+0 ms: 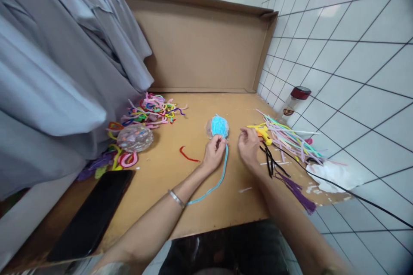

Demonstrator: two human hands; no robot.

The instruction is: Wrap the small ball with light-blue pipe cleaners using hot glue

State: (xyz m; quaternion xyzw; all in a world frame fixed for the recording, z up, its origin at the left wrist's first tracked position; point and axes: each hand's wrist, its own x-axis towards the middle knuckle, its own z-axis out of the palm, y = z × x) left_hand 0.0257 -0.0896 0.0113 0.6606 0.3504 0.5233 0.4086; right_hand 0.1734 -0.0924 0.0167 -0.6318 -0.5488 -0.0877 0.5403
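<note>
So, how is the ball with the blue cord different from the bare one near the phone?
The wrapped ball has turns of blue cord around it; the bare ball shows none. The wrapped ball has the left hand at its near edge, while the bare ball lies beside colourful fuzzy strips. The bare ball also looks larger in this view than the wrapped one. Both look rounded and see-through where uncovered.

Clear ball (208, 130), partly wound with blue cord (219, 126); yellow glue gun (263, 133), nearby
</note>
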